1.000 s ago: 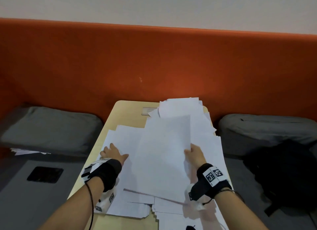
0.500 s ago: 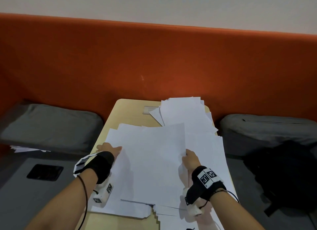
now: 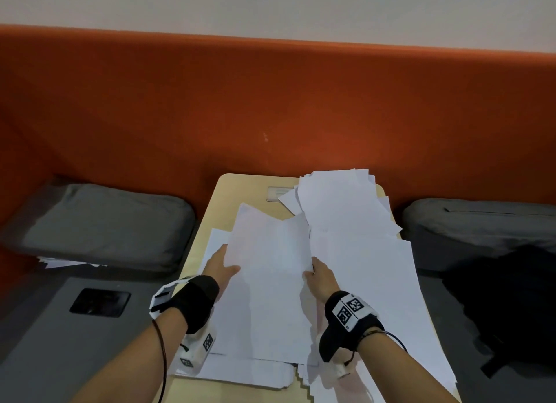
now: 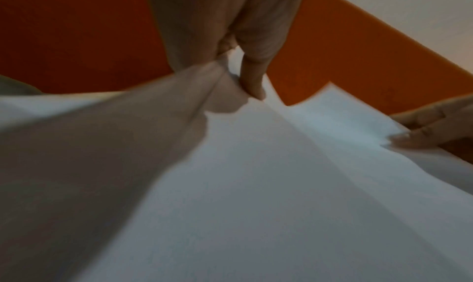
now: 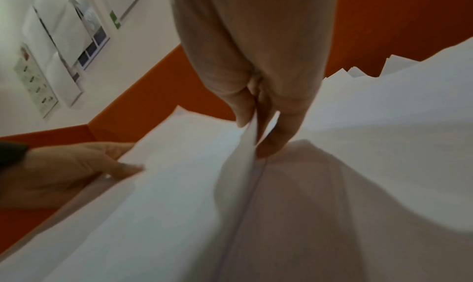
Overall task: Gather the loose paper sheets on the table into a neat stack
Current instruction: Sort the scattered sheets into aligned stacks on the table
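**Paper sheets, loose, in course of gathering**

Sheets (image 3: 270, 282) of plain white paper, unprinted on the faces showing, are lying spread over most of the table (image 3: 240, 186), overlapping at odd angles. One uneven pile (image 3: 340, 201) is sitting at the far right corner; further sheets are overhanging the right edge and the near edge.

Left hand (image 3: 221, 265) is holding the left edge of a top bundle, thumb over, fingers under. Right hand (image 3: 320, 274) is pinching the bundle's right edge between thumb and fingers.

Handling note, as judgement: both hands should be drawing the edges inward evenly, keeping the bundle flat, then tapping it square against the table. Thin sheets are likely slipping or creasing under a one-sided pull.
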{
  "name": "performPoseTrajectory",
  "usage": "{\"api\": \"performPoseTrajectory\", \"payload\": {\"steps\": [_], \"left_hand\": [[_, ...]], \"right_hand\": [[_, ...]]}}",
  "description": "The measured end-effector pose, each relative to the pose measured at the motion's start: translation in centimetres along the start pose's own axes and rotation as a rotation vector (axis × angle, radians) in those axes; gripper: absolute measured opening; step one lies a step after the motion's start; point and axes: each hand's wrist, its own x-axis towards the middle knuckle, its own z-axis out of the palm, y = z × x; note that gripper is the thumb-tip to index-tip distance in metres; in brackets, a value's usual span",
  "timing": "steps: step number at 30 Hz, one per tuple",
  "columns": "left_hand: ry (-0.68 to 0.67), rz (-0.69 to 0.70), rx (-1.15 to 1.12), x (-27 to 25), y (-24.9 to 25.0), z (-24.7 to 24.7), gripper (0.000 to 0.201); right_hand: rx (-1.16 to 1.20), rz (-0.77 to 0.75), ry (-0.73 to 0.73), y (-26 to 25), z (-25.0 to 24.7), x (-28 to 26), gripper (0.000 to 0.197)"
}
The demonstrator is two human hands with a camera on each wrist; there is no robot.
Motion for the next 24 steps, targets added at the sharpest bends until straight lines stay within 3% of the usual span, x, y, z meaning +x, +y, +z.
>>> {"api": "performPoseTrajectory", "payload": {"steps": [3,5,8,11,14,24], "left_hand": [[-0.022,0.177,-0.129,-0.8,3.1,-2.1,0.05],[-0.036,0.305,-0.168,-1.3,5.8,-4.2,0.062],[-0.059,0.433,-0.238,-2.0,9.2,-5.7,0.064],[0.0,0.5,-0.284,-1.8,11.8,-6.2,0.041],[0.051,0.552,-0.33,-1.4,13.4,-6.3,0.04],[0.051,0.56,-0.338,-1.9,13.6,-4.5,0.012]], "right_hand": [[0.184,-0.006,0.131,-1.0,-0.1,0.1,0.05],[0.382,-0.07,0.132,-2.7,-0.8,-0.2,0.062],[0.541,-0.236,0.0,-5.9,-2.3,-0.7,0.041],[0.587,-0.344,0.108,-9.3,-3.9,-1.1,0.025],[0.622,-0.434,0.181,-11.0,-5.4,-1.6,0.022],[0.655,-0.317,0.188,-9.7,-4.9,-3.1,0.007]]}}
